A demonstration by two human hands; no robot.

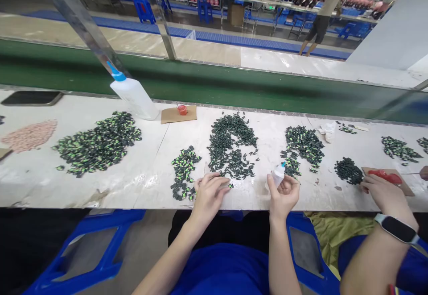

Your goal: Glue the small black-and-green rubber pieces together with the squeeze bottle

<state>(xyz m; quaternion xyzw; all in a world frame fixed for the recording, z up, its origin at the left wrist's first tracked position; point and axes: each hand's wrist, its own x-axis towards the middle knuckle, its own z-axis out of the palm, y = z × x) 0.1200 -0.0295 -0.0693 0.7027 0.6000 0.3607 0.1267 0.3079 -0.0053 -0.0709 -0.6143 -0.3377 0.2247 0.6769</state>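
My right hand (284,195) grips a small white squeeze bottle (277,174) with a blue tip, held at the front edge of the white table (140,183). My left hand (210,193) rests on the table with its fingers curled over small dark green pieces at the near edge of the middle pile (230,147). A smaller heap of green-and-black pieces (183,172) lies just left of that hand. Another dark heap (302,145) sits beyond the bottle.
A large white bottle (133,96) with a blue nozzle stands at the back left, next to a cardboard square with a red cap (181,110). A big green pile (96,143) and a pink pile (30,135) lie left. A co-worker's hand (384,192) with a watch works at right.
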